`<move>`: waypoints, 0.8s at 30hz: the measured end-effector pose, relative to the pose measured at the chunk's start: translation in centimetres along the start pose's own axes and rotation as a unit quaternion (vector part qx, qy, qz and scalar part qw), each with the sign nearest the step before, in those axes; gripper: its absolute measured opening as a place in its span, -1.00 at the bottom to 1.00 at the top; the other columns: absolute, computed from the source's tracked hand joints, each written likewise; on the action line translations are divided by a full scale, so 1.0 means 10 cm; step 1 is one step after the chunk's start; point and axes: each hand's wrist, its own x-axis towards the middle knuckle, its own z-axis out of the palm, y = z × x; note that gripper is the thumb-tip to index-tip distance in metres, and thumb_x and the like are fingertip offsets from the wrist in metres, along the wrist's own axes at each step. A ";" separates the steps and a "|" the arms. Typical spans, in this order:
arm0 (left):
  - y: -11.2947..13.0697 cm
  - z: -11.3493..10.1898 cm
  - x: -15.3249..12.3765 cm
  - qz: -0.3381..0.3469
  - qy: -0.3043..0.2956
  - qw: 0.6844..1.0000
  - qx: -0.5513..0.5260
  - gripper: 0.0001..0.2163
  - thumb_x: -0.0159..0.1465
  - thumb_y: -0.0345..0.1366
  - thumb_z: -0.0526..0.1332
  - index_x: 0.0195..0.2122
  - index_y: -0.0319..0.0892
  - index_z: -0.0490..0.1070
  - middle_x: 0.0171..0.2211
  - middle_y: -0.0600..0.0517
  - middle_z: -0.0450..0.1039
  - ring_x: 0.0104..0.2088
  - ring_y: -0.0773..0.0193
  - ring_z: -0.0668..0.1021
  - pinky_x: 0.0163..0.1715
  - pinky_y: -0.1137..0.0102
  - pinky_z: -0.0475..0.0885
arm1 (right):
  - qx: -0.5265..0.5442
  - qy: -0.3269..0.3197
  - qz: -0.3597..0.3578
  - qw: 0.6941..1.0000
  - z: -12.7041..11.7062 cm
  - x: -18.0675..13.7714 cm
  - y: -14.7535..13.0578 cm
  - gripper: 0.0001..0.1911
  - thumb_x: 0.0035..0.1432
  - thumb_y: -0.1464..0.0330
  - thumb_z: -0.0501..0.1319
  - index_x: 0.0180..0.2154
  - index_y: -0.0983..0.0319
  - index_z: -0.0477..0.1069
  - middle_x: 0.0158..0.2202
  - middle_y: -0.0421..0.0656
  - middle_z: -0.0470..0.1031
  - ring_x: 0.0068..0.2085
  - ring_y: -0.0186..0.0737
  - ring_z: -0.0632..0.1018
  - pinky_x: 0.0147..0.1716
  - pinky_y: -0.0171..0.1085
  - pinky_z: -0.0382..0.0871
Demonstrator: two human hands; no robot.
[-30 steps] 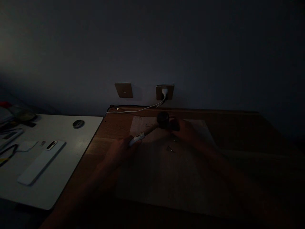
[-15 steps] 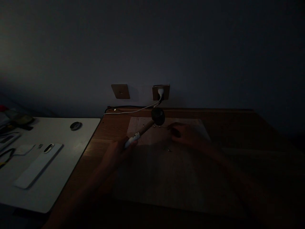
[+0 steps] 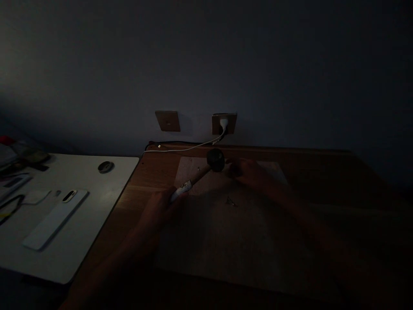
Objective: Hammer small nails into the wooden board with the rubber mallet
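My left hand [image 3: 161, 209] is wrapped around the white-covered grip of a mallet [image 3: 200, 174]. Its dark, round head [image 3: 216, 160] hangs over the far part of a pale board [image 3: 213, 241]. Just right of that head, my right hand [image 3: 247, 172] rests low over the board with fingers curled together. Whatever they may pinch is too dark to make out. Small metal nails or screws [image 3: 231, 202] lie on the board in front of the right hand. Another small shiny nail-like piece [image 3: 198, 169] shows near the board's far edge, left of the mallet head.
The board lies on a brown wooden table [image 3: 129, 206]. To the left, a white table [image 3: 80, 237] carries a white phone [image 3: 54, 219], a round dark object [image 3: 106, 167] and cluttered items. Behind, a plug [image 3: 223, 123] sits in a wall socket, with cables [image 3: 180, 150] along the edge.
The view has shifted slightly. The mallet head and my right hand are closer together, and the head now covers small pieces seen before. My left hand keeps its grip on the mallet.
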 end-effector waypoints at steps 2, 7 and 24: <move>0.01 -0.01 -0.01 0.000 0.001 1.000 -0.001 -0.56 0.33 0.17 0.07 -0.41 -0.11 0.39 -0.53 0.01 0.45 -0.52 0.20 0.51 -0.50 0.39 0.15 | -0.016 -0.015 -0.018 1.000 -0.01 0.02 0.01 -0.62 0.12 0.49 0.33 0.00 0.19 0.59 -0.11 0.00 0.67 -0.13 0.00 0.66 -0.09 -0.13 0.52; 0.01 -0.01 -0.01 -0.004 -0.005 1.000 0.007 -0.57 0.34 0.15 0.06 -0.41 -0.10 0.37 -0.53 0.01 0.44 -0.53 0.20 0.50 -0.50 0.39 0.16 | -0.012 -0.032 -0.036 0.999 -0.03 0.06 -0.05 -0.69 0.17 0.45 0.31 -0.03 0.20 0.61 -0.04 0.02 0.68 -0.06 0.02 0.66 -0.06 -0.15 0.51; 0.23 0.03 0.08 0.010 -0.020 0.999 0.033 -0.56 0.38 0.15 0.05 -0.35 -0.12 0.42 -0.51 0.02 0.44 -0.50 0.20 0.51 -0.50 0.39 0.14 | 0.171 0.091 0.085 0.977 0.18 -0.07 0.02 -0.54 0.10 0.45 0.36 0.07 0.12 0.56 -0.30 -0.16 0.70 -0.29 -0.10 0.67 -0.28 -0.20 0.51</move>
